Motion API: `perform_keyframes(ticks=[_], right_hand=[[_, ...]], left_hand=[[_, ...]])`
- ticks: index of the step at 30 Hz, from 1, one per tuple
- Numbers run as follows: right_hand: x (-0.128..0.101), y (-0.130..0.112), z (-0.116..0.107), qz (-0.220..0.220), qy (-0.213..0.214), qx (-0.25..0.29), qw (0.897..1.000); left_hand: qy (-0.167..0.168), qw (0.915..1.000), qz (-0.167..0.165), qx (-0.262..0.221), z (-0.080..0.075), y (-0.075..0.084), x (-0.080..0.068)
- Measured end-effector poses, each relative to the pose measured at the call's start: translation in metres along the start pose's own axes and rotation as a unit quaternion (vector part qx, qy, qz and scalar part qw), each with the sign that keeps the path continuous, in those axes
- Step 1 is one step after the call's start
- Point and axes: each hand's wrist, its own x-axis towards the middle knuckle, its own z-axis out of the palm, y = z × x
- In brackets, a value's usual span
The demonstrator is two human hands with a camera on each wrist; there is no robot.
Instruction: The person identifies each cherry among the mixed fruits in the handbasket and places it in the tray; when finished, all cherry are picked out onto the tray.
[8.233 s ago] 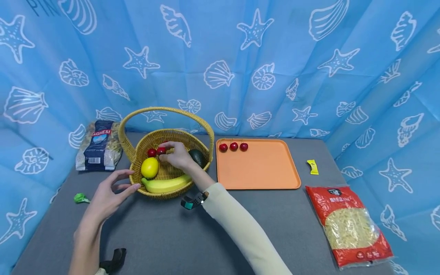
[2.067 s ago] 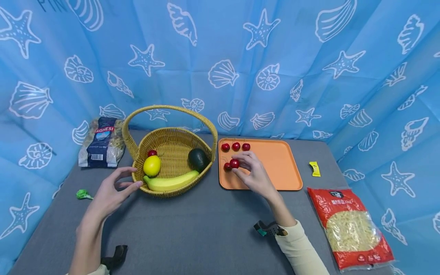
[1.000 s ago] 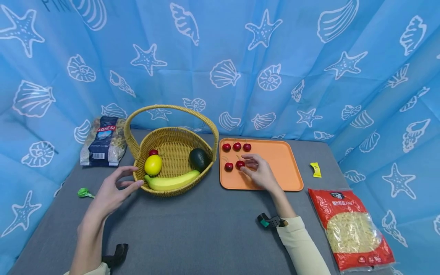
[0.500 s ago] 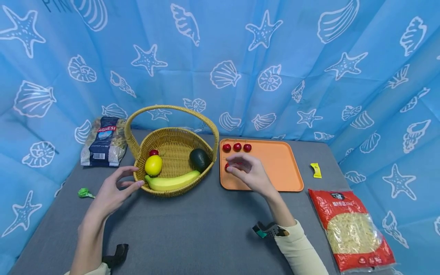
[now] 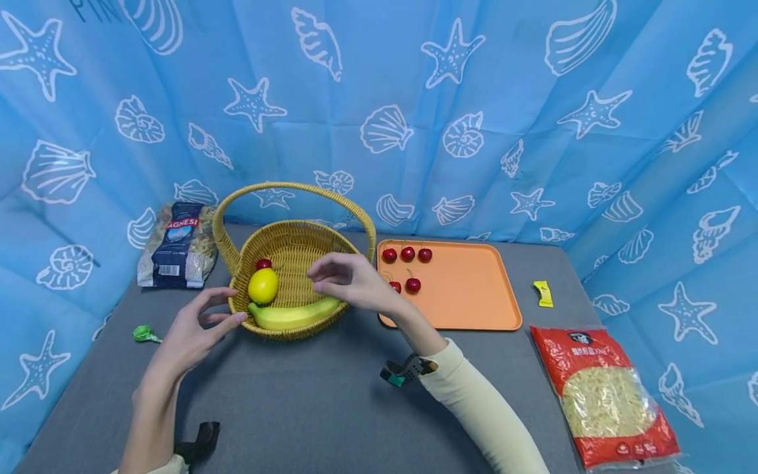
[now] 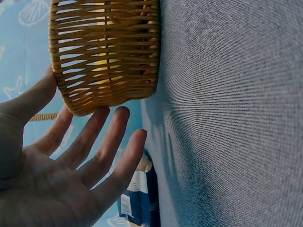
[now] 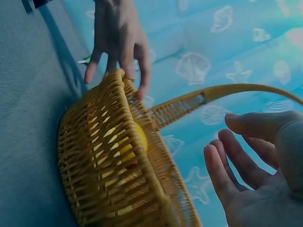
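In the head view, a wicker basket (image 5: 284,334) with an arched handle holds a cherry (image 5: 263,264), a lemon (image 5: 263,286) and a banana (image 5: 296,315). My left hand (image 5: 191,332) grips the basket's left end, thumb and index finger at the rim. Over the basket's right side hovers my right hand (image 5: 358,280), fingers loosely bent and nothing between them; it covers the avocado. In the right wrist view the thumb and fingertips of the right hand (image 7: 260,161) stand apart. Several cherries (image 5: 413,285) lie in two rows on the orange tray (image 5: 468,296), stems up.
Left of the basket lies a pasta bag (image 5: 177,245), with a green-wrapped lollipop (image 5: 145,334) nearer the front. A yellow wrapped candy (image 5: 543,293) and a red bag (image 5: 604,395) of pale food lie right of the tray. A blue curtain (image 5: 414,178) hangs behind the grey cloth.
Cherries went from basket to tray; the right hand let the latest one go in the second row, then swung left, empty, over the basket. The left hand stays at the basket rim.
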Motion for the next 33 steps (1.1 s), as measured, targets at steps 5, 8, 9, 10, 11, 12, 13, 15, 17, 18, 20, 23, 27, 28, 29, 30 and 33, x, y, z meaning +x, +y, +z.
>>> perform_keyframes(ticks=[5,8,9,10,11,12,13,15,17,18,20,23,27,28,29,30,33], right_hand=[[0.047,0.009,0.009,0.042,-0.029,-0.042,0.998],[0.07,0.015,0.013,0.087,-0.033,-0.049,0.994],[0.076,0.017,0.015,0.105,-0.033,-0.042,0.993],[0.083,0.019,0.017,0.124,-0.032,-0.024,0.992],[0.088,0.022,0.018,0.142,-0.031,-0.006,0.989],[0.093,0.024,0.02,0.159,-0.028,0.011,0.987],[0.098,0.026,0.021,0.174,-0.026,0.028,0.984],[0.105,0.03,0.025,0.197,-0.025,0.054,0.979],[0.11,0.032,0.028,0.215,-0.027,0.063,0.974],[0.111,0.033,0.03,0.223,-0.026,0.061,0.973],[0.114,0.034,0.034,0.239,-0.028,0.057,0.969],[0.116,0.035,0.041,0.266,-0.027,0.063,0.961],[0.118,0.037,0.049,0.283,-0.028,0.081,0.955],[0.118,0.038,0.051,0.285,-0.027,0.086,0.954],[0.119,0.039,0.053,0.286,-0.026,0.093,0.953],[0.12,0.041,0.055,0.286,-0.024,0.098,0.953],[0.122,0.043,0.061,0.283,-0.016,0.103,0.953]], left_hand=[[0.0,1.0,-0.001,0.001,0.0,0.002,0.0],[-0.001,1.0,-0.002,0.0,0.001,0.002,0.0],[-0.002,1.0,-0.003,0.0,0.001,0.002,0.0],[-0.003,1.0,-0.004,0.0,0.001,0.002,0.0],[-0.004,1.0,-0.005,0.0,0.0,0.001,0.0],[-0.005,1.0,-0.005,0.0,0.0,0.001,0.0],[-0.006,1.0,-0.006,0.001,0.0,0.001,0.0],[-0.007,1.0,-0.004,0.001,-0.001,0.0,0.0],[-0.005,1.0,-0.003,0.002,0.0,0.0,0.001],[-0.005,1.0,-0.001,0.002,-0.001,-0.001,0.001],[-0.003,1.0,-0.001,0.002,-0.001,-0.001,0.001],[-0.005,1.0,-0.003,0.002,-0.001,-0.001,0.001],[-0.008,0.9999,-0.007,0.0,-0.002,0.0,0.001],[-0.008,0.9999,-0.007,-0.001,-0.002,0.001,0.001],[-0.007,1.0,-0.006,-0.001,-0.002,0.001,0.002],[-0.007,0.9999,-0.007,-0.002,-0.001,0.001,0.002],[-0.006,1.0,-0.007,-0.003,-0.001,0.001,0.002]])
